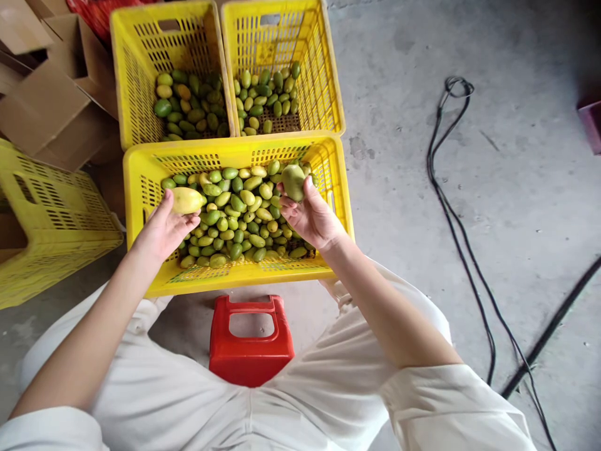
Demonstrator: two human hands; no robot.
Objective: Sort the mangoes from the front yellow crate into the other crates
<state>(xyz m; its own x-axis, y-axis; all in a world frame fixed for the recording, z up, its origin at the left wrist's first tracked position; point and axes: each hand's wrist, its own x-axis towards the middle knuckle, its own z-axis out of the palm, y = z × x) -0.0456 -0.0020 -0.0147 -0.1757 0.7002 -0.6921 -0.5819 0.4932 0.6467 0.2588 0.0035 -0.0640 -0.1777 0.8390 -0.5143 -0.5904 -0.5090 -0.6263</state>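
Observation:
My left hand [168,228] is closed around a yellow mango [188,200], over the left side of the near yellow crate [235,275]. A green mango [293,182] sits in the fingers of my right hand [312,216], above that crate's right side. Both fruits are raised over a layer of green and yellowish mangoes [239,219] on the crate floor. My hands hide part of this layer.
Behind stand two more yellow crates [129,75] [323,75] holding mangoes. Another yellow crate [70,213] and cardboard boxes [47,106] are at left. A red stool [251,360] is between my legs. Black cables [451,207] lie on the floor at right.

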